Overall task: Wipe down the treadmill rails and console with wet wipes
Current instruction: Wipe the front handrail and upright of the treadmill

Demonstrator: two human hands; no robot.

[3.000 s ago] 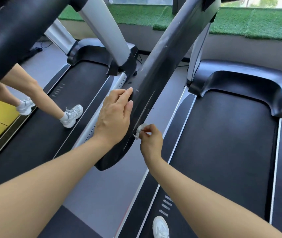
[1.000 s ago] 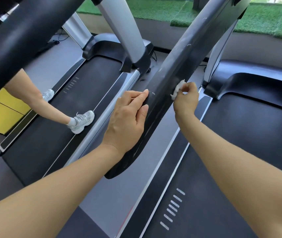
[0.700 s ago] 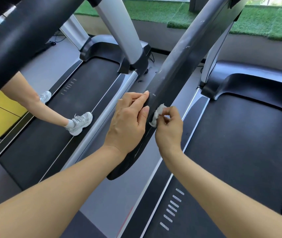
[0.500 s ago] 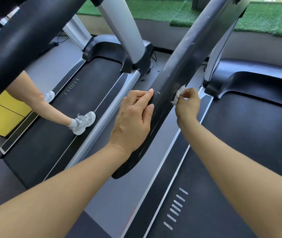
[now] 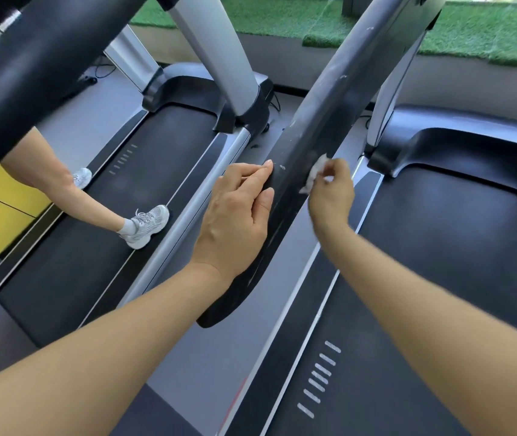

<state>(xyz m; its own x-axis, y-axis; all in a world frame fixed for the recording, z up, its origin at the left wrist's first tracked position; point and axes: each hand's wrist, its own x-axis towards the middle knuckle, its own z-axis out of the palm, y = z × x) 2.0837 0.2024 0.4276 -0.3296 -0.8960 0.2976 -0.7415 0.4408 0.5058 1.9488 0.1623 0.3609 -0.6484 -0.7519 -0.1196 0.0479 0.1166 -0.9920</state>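
Note:
A long black treadmill handrail (image 5: 323,121) slants from the upper right down to its rounded end at the lower middle. My left hand (image 5: 235,215) rests on the rail's left side, fingers straight along its edge. My right hand (image 5: 332,190) pinches a small crumpled white wet wipe (image 5: 315,173) and presses it against the rail's right face, just beyond my left fingertips. Pale smears and specks mark the rail above the wipe. The console is out of view.
A black treadmill belt (image 5: 439,262) lies below on the right. On the left treadmill (image 5: 109,231) another person's legs and white sneakers (image 5: 147,225) stand on the belt. A silver upright (image 5: 216,48), another black rail (image 5: 30,73) and green turf (image 5: 486,29) sit beyond.
My right hand has been sliding the wipe up and down the rail, and it now sits slightly lower than half a second ago. My left hand has stayed on the rail.

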